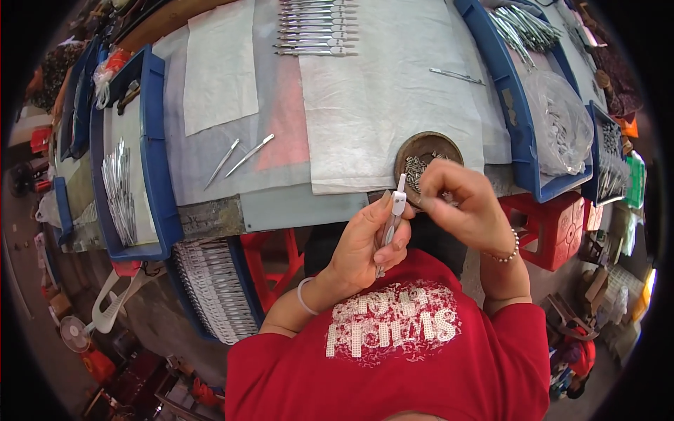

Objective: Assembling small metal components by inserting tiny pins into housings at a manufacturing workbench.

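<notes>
My left hand (366, 242) is closed around a metal drawing compass (398, 205), its pale head and short handle pointing up. Close beside that head, on the right, my right hand (460, 203) has thumb and fingers pinched together. Whatever they may hold is too small to make out. Just beyond and partly behind this hand stands a round brown bowl (426, 142) of small metal parts (415, 170). Farther off, a row of similar compasses (316, 31) lies on the white sheet (379, 105).
Two loose compass legs (249, 156) lie left of the sheet, and another slim metal piece (456, 76) far right. Blue trays (156, 154) of metal legs flank the table; the right tray (516, 119) also bears a plastic bag (559, 126). Below left is a crate of compasses (214, 288).
</notes>
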Available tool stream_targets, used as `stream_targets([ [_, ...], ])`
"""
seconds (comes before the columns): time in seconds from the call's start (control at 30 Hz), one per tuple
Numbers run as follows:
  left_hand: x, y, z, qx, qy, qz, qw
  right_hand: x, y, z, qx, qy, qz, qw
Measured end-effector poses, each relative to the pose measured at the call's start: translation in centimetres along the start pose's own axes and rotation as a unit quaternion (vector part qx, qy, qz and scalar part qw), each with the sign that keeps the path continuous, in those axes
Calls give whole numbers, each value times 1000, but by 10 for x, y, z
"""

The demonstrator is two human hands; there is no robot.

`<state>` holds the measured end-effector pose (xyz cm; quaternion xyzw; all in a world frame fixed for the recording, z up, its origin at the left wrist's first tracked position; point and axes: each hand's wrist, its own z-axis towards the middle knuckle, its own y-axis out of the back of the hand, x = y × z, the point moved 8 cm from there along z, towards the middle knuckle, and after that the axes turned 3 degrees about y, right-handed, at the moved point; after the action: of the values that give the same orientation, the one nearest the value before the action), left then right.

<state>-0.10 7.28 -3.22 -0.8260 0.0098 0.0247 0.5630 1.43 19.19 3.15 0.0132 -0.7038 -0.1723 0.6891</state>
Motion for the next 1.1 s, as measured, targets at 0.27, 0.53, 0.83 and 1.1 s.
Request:
stream_targets([
  [0.27, -3, -4, 2, -8, -8, 25, 1000, -8, -14, 6, -1, -73, 95, 993],
  [0.53, -13, 0, 1, -81, -75, 225, 968, -2, -10, 1, 33, -120, -19, 992],
  [0.83, 5, -8, 3, 1, 32, 72, 997, -14, -22, -1, 56, -52, 235, 969],
  [1.1, 9, 1, 6, -29, 27, 33, 999, -40, -37, -13, 16, -159, 344, 925],
])
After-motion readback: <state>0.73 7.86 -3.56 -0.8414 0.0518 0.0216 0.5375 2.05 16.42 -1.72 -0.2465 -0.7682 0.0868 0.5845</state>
